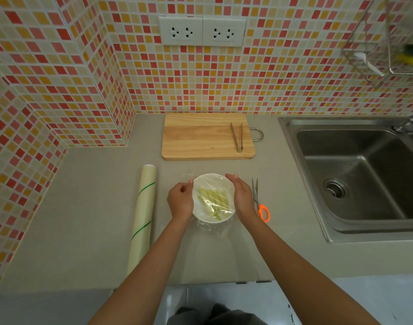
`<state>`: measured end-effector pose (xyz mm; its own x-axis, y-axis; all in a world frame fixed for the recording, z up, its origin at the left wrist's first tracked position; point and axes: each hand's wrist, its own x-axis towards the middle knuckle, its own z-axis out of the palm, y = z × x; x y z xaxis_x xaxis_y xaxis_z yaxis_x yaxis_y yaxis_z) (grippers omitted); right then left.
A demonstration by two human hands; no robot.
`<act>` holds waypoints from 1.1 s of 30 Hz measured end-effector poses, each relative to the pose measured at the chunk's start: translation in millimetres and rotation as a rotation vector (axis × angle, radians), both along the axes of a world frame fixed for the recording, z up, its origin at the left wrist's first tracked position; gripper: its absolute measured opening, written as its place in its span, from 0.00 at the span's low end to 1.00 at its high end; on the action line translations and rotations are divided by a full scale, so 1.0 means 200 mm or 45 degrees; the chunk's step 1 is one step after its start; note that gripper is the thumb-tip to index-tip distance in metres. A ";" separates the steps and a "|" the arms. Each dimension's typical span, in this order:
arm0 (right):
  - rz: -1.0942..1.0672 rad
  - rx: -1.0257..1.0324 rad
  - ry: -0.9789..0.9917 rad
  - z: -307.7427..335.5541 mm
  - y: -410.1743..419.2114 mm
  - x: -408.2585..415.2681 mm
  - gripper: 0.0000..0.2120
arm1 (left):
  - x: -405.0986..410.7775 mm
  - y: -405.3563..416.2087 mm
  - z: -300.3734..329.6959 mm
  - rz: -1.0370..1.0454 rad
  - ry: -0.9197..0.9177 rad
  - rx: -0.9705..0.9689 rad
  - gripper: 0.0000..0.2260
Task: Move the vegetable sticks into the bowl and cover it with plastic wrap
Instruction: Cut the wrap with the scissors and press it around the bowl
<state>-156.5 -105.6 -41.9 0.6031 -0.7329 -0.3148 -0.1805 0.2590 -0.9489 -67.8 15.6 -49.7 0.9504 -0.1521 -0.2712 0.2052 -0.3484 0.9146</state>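
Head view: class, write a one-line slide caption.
Both hands press plastic wrap over a white bowl of vegetable sticks.

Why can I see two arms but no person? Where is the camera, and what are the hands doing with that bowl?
The camera sits on the person's head and looks down, so you see only their arms. On the grey counter stands a white bowl of pale vegetable sticks with clear plastic wrap stretched over it. The left hand pinches the wrap's edge; the right hand presses flat against the bowl's side. Nearby lie the wrap roll, orange-handled scissors, and tongs on a wooden cutting board. A sink is at the right.
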 end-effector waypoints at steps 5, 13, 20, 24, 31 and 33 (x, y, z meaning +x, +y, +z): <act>0.016 -0.118 -0.003 -0.02 -0.02 0.00 0.13 | -0.01 -0.01 -0.01 0.045 -0.071 -0.052 0.10; 0.033 -0.129 0.011 -0.01 -0.02 -0.02 0.13 | 0.01 -0.01 -0.05 0.099 -0.054 -0.112 0.15; 0.016 -0.162 0.020 -0.01 -0.02 -0.02 0.13 | -0.01 0.01 -0.05 0.015 -0.330 0.062 0.16; 0.010 -0.174 0.039 -0.02 -0.03 -0.02 0.13 | 0.02 0.02 -0.06 -0.039 -0.243 -0.078 0.14; 0.012 -0.205 0.049 -0.02 -0.03 -0.02 0.13 | 0.05 0.04 -0.06 -0.015 0.074 -0.275 0.15; 0.016 -0.201 0.045 -0.01 -0.03 -0.03 0.13 | 0.05 0.03 -0.06 0.017 0.155 -0.291 0.15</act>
<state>-161.6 -111.1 -44.4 0.6031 -0.7674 -0.2175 -0.2167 0.1047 -0.9706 -57.3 22.3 -61.6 0.9152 -0.2105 -0.3438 0.3218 -0.1320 0.9376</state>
